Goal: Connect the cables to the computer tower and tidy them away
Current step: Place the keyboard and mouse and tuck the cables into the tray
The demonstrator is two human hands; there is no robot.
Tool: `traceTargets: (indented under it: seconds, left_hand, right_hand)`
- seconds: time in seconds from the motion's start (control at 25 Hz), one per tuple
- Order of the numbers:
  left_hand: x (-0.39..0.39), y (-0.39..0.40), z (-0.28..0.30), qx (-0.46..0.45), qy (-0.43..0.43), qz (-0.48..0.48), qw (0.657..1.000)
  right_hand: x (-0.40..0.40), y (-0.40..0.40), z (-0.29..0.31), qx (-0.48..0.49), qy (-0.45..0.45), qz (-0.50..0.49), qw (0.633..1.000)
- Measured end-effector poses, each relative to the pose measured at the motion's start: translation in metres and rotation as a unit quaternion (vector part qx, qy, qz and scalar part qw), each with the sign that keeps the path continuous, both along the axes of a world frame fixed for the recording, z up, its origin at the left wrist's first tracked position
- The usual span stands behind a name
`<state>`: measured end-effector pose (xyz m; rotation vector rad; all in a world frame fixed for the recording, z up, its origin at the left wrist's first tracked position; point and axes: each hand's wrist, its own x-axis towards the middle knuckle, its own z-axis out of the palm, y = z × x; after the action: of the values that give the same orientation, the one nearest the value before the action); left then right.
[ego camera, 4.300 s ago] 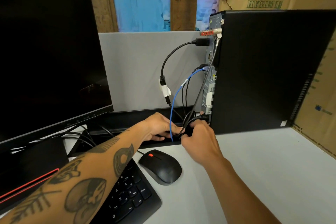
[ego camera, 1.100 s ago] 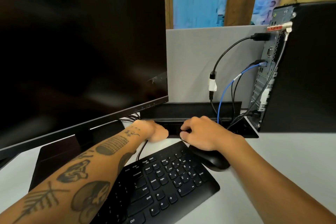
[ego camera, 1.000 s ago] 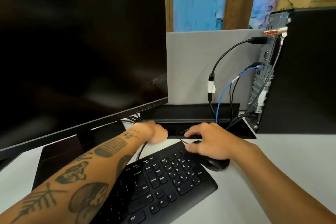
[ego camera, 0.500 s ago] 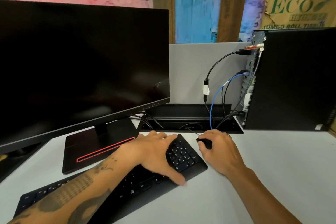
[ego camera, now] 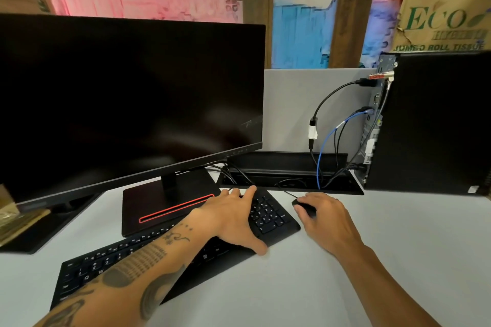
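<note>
At the computer tower [ego camera: 435,125], cables [ego camera: 322,156] sit plugged and trayed; left hand [ego camera: 233,216] clasps keyboard [ego camera: 170,255], right hand [ego camera: 325,216] cups mouse [ego camera: 305,208].

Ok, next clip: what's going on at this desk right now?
A person sits at a desk with both hands on the peripherals. The left hand lies across the right end of the black keyboard, thumb hooked over its front edge. The right hand covers the black mouse. Behind them, several cables, including a blue cable, run from the back of the computer tower into the cable tray. The monitor is dark.
</note>
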<state>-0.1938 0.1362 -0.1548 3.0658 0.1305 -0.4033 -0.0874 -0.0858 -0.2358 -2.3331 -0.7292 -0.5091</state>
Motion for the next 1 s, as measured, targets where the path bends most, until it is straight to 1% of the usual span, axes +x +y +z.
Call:
traceTargets:
  seconds: [0.32, 0.56, 0.64, 0.72, 0.8, 0.88, 1.0]
  left_hand:
    - [0.001, -0.004, -0.003, -0.001, -0.011, -0.007, 1.000]
    - [0.003, -0.005, -0.004, 0.007, 0.003, -0.004, 1.000]
    - [0.004, -0.006, -0.003, 0.016, 0.015, -0.006, 1.000]
    - [0.003, -0.005, 0.000, 0.027, 0.012, -0.008, 1.000]
    - [-0.008, -0.011, 0.007, 0.037, -0.024, -0.023, 0.999]
    - [-0.027, -0.020, 0.013, 0.030, -0.079, -0.045, 0.995]
    - [-0.064, -0.034, 0.018, 0.020, -0.138, -0.055, 0.989]
  right_hand:
    - [0.001, 0.000, -0.001, 0.004, 0.007, 0.016, 1.000]
    - [0.002, 0.001, -0.001, -0.009, 0.019, 0.027, 0.999]
    - [-0.002, 0.000, -0.001, -0.005, 0.011, 0.008, 1.000]
    - [-0.010, -0.003, 0.004, 0.023, -0.023, -0.024, 0.999]
    - [-0.031, -0.009, 0.008, 0.054, -0.049, -0.044, 0.996]
    - [-0.063, -0.016, 0.011, 0.064, -0.057, -0.049, 0.995]
    - [-0.119, -0.030, 0.018, 0.009, -0.022, -0.046, 0.999]
